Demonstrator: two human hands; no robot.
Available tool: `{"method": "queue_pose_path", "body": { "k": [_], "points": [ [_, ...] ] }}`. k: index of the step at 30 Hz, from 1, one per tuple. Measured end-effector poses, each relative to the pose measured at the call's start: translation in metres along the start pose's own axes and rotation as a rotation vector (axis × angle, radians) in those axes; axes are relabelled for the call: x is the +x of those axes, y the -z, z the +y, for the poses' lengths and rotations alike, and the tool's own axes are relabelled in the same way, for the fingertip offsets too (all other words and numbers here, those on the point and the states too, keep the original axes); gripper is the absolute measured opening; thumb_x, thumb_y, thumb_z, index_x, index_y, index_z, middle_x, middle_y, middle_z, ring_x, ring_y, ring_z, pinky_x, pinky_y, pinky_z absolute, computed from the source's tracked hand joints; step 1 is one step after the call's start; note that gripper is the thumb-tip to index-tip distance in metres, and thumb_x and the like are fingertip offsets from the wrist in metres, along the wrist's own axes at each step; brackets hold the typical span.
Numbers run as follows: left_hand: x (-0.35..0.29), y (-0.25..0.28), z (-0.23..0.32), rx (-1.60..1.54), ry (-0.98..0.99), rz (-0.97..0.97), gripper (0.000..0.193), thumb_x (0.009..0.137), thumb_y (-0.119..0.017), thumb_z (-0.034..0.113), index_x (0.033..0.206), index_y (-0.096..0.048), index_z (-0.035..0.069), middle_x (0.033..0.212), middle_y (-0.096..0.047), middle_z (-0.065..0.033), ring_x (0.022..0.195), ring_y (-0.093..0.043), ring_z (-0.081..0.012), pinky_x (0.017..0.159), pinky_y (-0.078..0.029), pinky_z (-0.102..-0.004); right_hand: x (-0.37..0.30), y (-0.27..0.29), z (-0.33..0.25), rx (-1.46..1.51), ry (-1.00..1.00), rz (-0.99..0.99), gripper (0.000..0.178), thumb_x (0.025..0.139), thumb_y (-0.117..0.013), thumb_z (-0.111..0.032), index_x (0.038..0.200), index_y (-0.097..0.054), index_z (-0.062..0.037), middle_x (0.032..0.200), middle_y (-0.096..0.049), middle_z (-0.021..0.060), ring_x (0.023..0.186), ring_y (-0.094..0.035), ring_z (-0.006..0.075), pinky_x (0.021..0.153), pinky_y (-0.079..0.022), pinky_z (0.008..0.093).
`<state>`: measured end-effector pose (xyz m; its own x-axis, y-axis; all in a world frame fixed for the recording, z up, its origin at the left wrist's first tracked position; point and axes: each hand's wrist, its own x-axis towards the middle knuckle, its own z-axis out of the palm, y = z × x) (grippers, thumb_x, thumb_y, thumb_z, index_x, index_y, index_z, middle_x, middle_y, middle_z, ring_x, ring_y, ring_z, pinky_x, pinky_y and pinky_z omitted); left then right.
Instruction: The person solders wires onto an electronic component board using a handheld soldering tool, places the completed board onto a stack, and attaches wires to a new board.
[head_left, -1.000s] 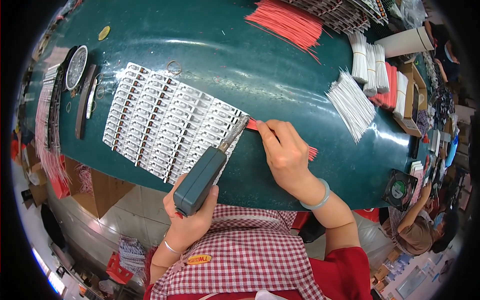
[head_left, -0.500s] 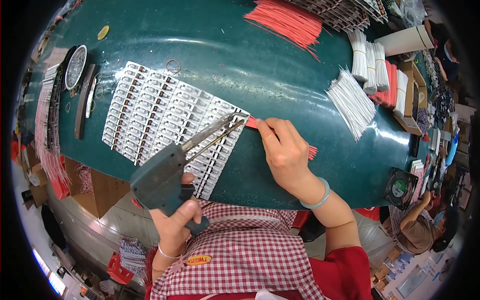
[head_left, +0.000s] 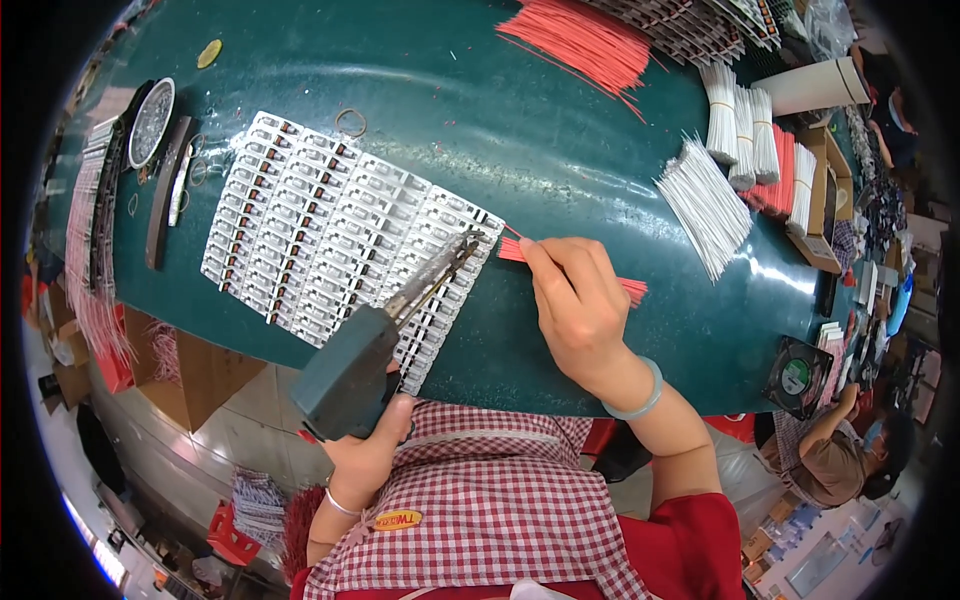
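In my left hand [head_left: 368, 452] is a dark green soldering gun [head_left: 345, 372], its fingers wrapped round the handle. The gun's tip lies over the right-hand part of a panel of small white parts [head_left: 318, 230] set in slanting rows; I cannot tell whether it touches. My right hand [head_left: 585, 315] is closed just off the panel's right edge, thumb and forefinger pinched at a bundle of red wires [head_left: 513, 250]. One thin red wire sticks out from the fingertips toward the panel corner. The bundle runs under the hand, its other end [head_left: 633, 290] showing on the far side.
Loose white wires [head_left: 703, 205] and tied white bundles [head_left: 742, 125] lie at the right. More red wires [head_left: 585, 45] are at the back. A round dish [head_left: 152, 122] and a dark bar [head_left: 168, 195] lie left. A small fan [head_left: 795, 376] stands near another person [head_left: 835, 455].
The soldering gun has swung to a steeper angle, its body moving right and down and its tip back from the panel's corner. My right hand has shifted slightly right.
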<state>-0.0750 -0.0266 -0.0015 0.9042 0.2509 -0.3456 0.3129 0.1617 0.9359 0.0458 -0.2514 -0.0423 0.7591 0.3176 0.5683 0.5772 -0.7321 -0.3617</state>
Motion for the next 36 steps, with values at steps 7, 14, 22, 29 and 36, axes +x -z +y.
{"method": "queue_pose_path", "body": {
  "k": [7,14,22,29,36],
  "points": [
    [-0.005,0.005,-0.009,0.513,-0.117,-0.142,0.036,0.087,-0.075,0.003,0.122,-0.064,-0.003,0.112,-0.068,-0.0105,0.094,-0.064,-0.0142,0.081,-0.052,-0.0280,-0.007,-0.004,0.004,0.021,0.036,-0.097,0.035,0.067,-0.067,0.003,0.102,-0.068,0.0077,0.094,-0.063,0.0126,0.076,-0.061,0.0238,0.060,-0.052,0.0319],
    [0.010,-0.005,-0.012,0.517,-0.358,-0.107,0.021,0.081,-0.077,0.003,0.100,-0.071,-0.004,0.089,-0.071,-0.0119,0.070,-0.067,-0.0183,0.064,-0.053,-0.0285,-0.006,-0.004,0.001,-0.006,0.035,-0.123,0.035,0.066,-0.067,0.002,0.101,-0.067,0.0078,0.094,-0.063,0.0126,0.077,-0.061,0.0238,0.061,-0.052,0.0321],
    [0.009,-0.006,-0.005,0.571,-0.216,-0.155,0.021,0.081,-0.075,0.000,0.100,-0.069,-0.005,0.090,-0.069,-0.0131,0.072,-0.066,-0.0192,0.065,-0.052,-0.0281,-0.003,-0.005,-0.001,-0.009,0.011,-0.100,0.030,0.070,-0.071,0.006,0.100,-0.069,0.0040,0.090,-0.064,0.0114,0.072,-0.062,0.0234,0.058,-0.051,0.0331],
    [0.006,0.004,-0.021,0.624,-0.375,-0.105,0.021,0.081,-0.076,0.004,0.100,-0.070,-0.003,0.085,-0.068,-0.0108,0.067,-0.065,-0.0209,0.061,-0.052,-0.0301,-0.003,-0.005,-0.002,-0.021,0.013,-0.098,0.030,0.069,-0.071,0.006,0.099,-0.069,0.0044,0.090,-0.064,0.0114,0.072,-0.061,0.0234,0.058,-0.051,0.0330],
    [-0.002,0.007,-0.014,0.569,-0.250,-0.125,0.027,0.086,-0.075,0.004,0.111,-0.067,-0.001,0.096,-0.069,-0.0091,0.078,-0.065,-0.0191,0.068,-0.052,-0.0308,-0.005,-0.007,-0.003,-0.023,-0.005,-0.089,0.028,0.071,-0.072,0.006,0.100,-0.069,0.0043,0.090,-0.064,0.0110,0.073,-0.062,0.0239,0.059,-0.051,0.0337]
  ]
}}
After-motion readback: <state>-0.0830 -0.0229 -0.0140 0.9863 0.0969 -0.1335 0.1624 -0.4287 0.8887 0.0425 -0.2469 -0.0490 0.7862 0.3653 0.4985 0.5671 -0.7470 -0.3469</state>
